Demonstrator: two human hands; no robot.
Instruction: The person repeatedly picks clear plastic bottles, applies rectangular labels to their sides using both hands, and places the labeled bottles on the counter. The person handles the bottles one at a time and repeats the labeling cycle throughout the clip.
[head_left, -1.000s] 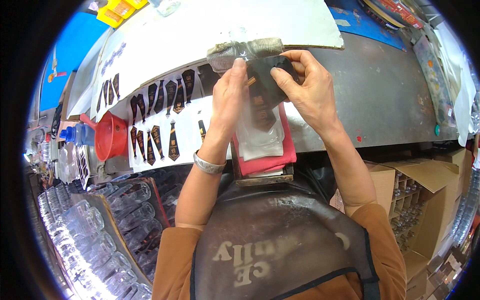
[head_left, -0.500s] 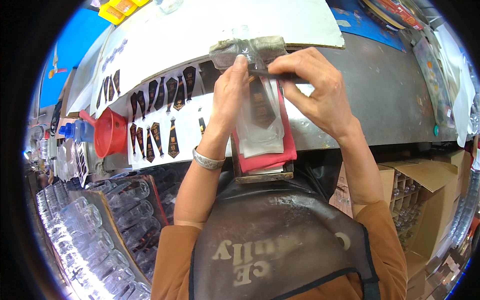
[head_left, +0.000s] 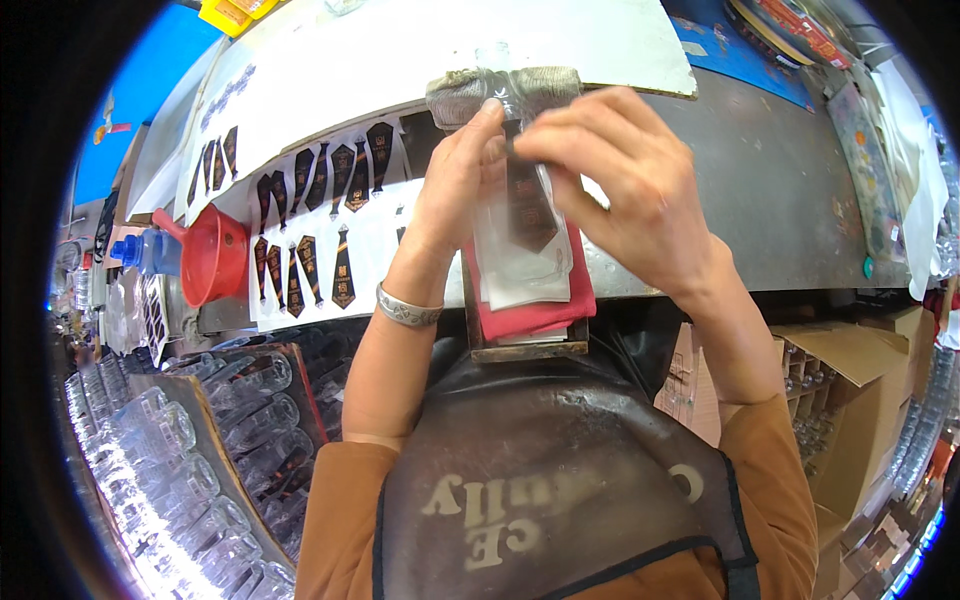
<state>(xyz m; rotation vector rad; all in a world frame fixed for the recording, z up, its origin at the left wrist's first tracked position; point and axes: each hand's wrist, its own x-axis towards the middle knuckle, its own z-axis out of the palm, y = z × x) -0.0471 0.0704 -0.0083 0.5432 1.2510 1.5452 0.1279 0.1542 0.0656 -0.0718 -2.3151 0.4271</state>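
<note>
Head view: both hands, left hand (head_left: 455, 185) and right hand (head_left: 625, 195), pinch a dark label (head_left: 527, 205). Best press it flat, slowly, on the bottle (head_left: 520, 255).

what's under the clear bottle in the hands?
Under the clear bottle lies a red cloth on a wooden block. The left hand and right hand hide its top.

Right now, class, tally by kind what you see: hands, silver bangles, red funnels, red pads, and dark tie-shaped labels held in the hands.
Hands: 2, left hand and right hand
Silver bangle: 1
Red funnel: 1
Red pad: 1
Dark tie-shaped label, held: 1
Total: 6
</note>
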